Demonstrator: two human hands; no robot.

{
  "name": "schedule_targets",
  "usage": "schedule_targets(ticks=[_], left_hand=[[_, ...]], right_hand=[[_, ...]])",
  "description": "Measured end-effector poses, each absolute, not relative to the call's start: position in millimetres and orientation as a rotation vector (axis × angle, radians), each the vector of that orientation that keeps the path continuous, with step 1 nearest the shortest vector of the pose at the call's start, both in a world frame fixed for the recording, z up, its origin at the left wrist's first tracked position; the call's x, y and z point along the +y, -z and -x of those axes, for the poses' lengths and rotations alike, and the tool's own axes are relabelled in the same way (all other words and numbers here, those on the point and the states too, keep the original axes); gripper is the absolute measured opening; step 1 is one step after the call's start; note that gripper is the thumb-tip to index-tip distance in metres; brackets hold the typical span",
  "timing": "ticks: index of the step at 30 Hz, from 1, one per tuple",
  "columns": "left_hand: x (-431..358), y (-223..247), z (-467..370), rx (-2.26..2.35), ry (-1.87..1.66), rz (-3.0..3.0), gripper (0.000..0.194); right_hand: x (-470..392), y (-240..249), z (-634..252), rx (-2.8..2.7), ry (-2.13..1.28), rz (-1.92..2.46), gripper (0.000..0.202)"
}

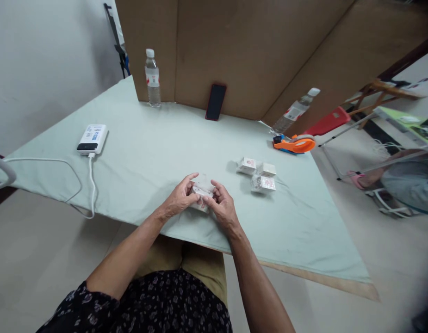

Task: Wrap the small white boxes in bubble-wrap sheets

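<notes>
A small white box (201,205) with faint red print sits near the table's front edge, between both hands. Its top flap (204,181) seems to stand raised at the far side. My left hand (182,196) grips the box from the left, thumb on the near top edge. From the right, my right hand (221,203) holds the same box, thumb and fingers curled at its top. What lies inside the box is too small to make out. Three similar small boxes, among them a box in clear wrap (263,184), stand together to the right.
An orange tape dispenser (297,144) lies at the right edge, by a leaning water bottle (297,111). A phone (215,101) and another bottle (152,81) stand against a cardboard screen (234,51). At left is a white power bank (93,138) with its cable (92,185).
</notes>
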State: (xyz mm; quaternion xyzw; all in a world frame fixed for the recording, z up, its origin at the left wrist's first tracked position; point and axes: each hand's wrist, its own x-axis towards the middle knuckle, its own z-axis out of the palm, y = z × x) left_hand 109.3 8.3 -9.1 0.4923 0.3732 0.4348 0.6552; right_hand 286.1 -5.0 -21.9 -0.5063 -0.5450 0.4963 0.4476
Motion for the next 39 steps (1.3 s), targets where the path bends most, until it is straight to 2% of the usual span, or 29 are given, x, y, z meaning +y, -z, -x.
schedule_targets(ticks=[7, 12, 17, 24, 30, 39], left_hand=[[9, 11, -108, 0.850, -0.966, -1.106, 0.094], [8, 10, -108, 0.847, -0.964, -1.135, 0.092], [9, 11, -109, 0.831, -0.974, -1.152, 0.086], [9, 13, -110, 0.883, -1.005, -1.160, 0.081], [8, 18, -110, 0.989, -1.054, -1.252, 0.069], [7, 21, -110, 1.012, -1.108, -1.321, 0.065]], right_hand=[[13, 9, -299, -1.248, -1.297, 1.261, 0.070], [42, -2, -290, -1.223, -1.397, 1.264, 0.063], [48, -8, -282, -1.272, -1.267, 1.203, 0.045], [30, -15, -280, -1.353, -1.144, 1.228, 0.030], [18, -30, -277, -1.655, -0.822, 1.293, 0.016], [-1, -23, -270, -1.996, -0.329, 1.286, 0.020]])
